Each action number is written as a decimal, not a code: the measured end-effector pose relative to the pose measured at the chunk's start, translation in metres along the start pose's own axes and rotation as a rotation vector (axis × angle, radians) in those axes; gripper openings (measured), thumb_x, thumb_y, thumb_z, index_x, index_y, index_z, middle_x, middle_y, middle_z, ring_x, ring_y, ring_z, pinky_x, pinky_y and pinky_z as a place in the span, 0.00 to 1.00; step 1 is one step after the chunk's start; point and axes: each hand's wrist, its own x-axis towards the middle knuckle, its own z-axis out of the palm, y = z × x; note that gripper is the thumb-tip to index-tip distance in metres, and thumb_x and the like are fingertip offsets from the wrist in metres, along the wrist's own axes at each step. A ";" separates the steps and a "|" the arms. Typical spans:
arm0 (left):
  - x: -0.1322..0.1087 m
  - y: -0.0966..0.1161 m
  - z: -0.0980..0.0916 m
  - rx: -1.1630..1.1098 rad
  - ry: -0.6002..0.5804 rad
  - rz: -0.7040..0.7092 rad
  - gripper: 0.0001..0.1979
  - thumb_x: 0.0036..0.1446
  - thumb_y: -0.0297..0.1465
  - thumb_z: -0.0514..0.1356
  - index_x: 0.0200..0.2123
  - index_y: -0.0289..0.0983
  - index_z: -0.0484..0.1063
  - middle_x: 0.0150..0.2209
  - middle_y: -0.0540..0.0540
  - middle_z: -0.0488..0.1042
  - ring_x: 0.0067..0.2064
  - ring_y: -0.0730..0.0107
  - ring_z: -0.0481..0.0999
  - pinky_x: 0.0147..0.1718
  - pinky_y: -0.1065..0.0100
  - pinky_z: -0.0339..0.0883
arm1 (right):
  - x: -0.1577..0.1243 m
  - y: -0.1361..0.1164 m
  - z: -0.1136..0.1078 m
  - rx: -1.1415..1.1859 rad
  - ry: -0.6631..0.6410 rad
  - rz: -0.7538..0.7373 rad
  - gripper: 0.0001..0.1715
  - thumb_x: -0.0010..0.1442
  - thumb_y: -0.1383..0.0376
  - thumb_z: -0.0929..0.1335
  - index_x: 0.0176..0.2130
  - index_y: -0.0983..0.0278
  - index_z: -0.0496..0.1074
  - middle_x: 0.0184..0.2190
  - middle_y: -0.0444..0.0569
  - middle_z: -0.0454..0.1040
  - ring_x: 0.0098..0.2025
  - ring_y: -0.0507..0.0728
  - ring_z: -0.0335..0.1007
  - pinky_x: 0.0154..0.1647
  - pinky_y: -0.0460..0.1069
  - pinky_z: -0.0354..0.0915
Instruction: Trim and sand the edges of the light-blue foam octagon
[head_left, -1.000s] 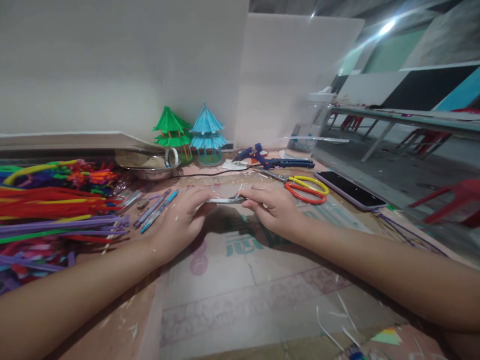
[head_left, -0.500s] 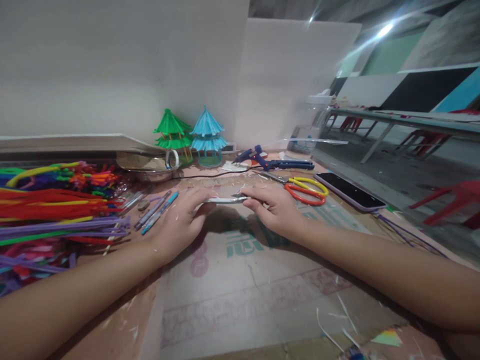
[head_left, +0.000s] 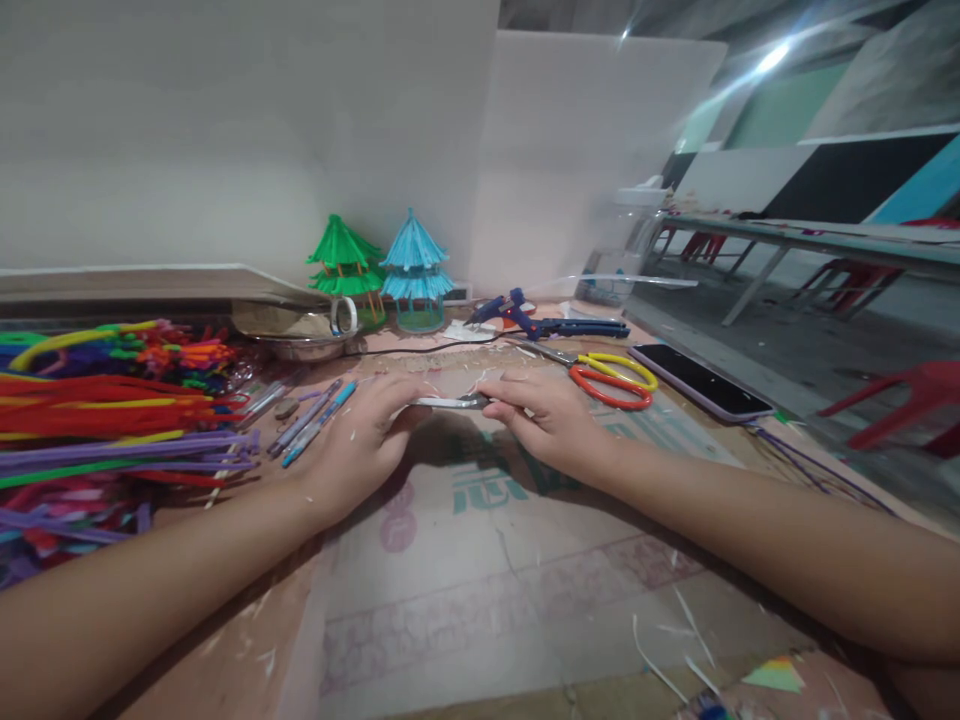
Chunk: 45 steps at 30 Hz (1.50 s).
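Both hands meet over the middle of the sheet-covered table. The fingers of my left hand (head_left: 371, 430) are closed on the left end of a thin, flat white strip (head_left: 444, 403), held level just above the sheet. At its right end, my right hand (head_left: 551, 415) pinches a small dark grey piece (head_left: 474, 400) between thumb and forefinger. Whether that piece is separate from the strip, I cannot tell. Fine white slivers stick up near the fingertips. Nearest to my right hand lie scissors (head_left: 613, 380) with yellow and orange handles; pens (head_left: 319, 425) lie beside my left wrist.
Bundled pipe cleaners (head_left: 112, 410) fill the left side. Behind stand a metal bowl (head_left: 300, 345), a green pagoda model (head_left: 345, 265) and a blue one (head_left: 415, 270). A glue gun (head_left: 504, 310), blue-handled tool (head_left: 585, 328) and phone (head_left: 701, 382) lie farther right.
The right fingertips have shifted slightly left along the white strip, and more of the dark grey piece shows now. The left hand stays nearly still.
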 end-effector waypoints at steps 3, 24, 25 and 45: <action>0.000 0.000 0.000 -0.002 -0.007 -0.005 0.10 0.63 0.26 0.52 0.44 0.41 0.70 0.42 0.47 0.76 0.45 0.65 0.74 0.46 0.61 0.69 | 0.001 0.000 -0.001 -0.010 0.001 0.006 0.15 0.66 0.63 0.62 0.42 0.64 0.77 0.27 0.47 0.75 0.30 0.53 0.69 0.30 0.47 0.62; -0.001 0.000 -0.002 0.022 -0.078 0.013 0.13 0.62 0.25 0.52 0.47 0.41 0.71 0.46 0.45 0.74 0.50 0.63 0.72 0.51 0.60 0.67 | -0.001 -0.002 0.004 0.006 0.044 0.021 0.13 0.65 0.64 0.63 0.41 0.65 0.77 0.28 0.48 0.77 0.29 0.53 0.70 0.30 0.47 0.63; -0.001 0.001 -0.003 0.023 -0.080 0.011 0.13 0.63 0.25 0.52 0.47 0.41 0.71 0.46 0.45 0.74 0.50 0.63 0.72 0.50 0.60 0.67 | -0.002 -0.002 0.004 0.009 0.034 0.022 0.13 0.65 0.64 0.63 0.41 0.65 0.76 0.28 0.48 0.77 0.29 0.53 0.70 0.31 0.48 0.63; -0.001 0.002 -0.002 0.042 -0.094 0.016 0.12 0.63 0.26 0.51 0.45 0.40 0.71 0.45 0.44 0.75 0.49 0.62 0.73 0.49 0.60 0.67 | -0.001 -0.002 0.003 0.012 -0.039 0.028 0.16 0.67 0.61 0.62 0.43 0.64 0.77 0.28 0.49 0.76 0.31 0.54 0.70 0.31 0.48 0.63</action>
